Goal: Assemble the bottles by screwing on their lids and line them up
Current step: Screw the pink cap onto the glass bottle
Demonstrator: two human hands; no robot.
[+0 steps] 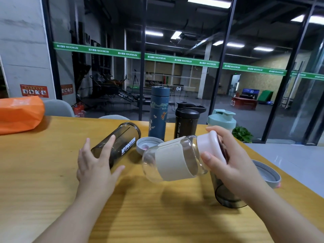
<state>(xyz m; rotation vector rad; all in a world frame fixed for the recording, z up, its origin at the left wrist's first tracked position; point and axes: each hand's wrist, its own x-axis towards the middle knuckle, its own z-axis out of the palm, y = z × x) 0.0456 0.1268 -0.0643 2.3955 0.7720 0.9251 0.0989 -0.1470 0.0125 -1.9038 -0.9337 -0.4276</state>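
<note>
Left hand: fingers spread, over smoky cup lying on table. Grey lid just beside cup mouth. Behind: blue flask, black shaker, green shaker, upright, capped. Clear bottle: tilted, above table, white lid gripped by right hand.

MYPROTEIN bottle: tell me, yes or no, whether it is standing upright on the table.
No: the MYPROTEIN bottle lies on its side on the table, lidless, with the left hand resting on it.

Capped clear bottle tilted midair; smoky lidless bottle lying down.
</note>
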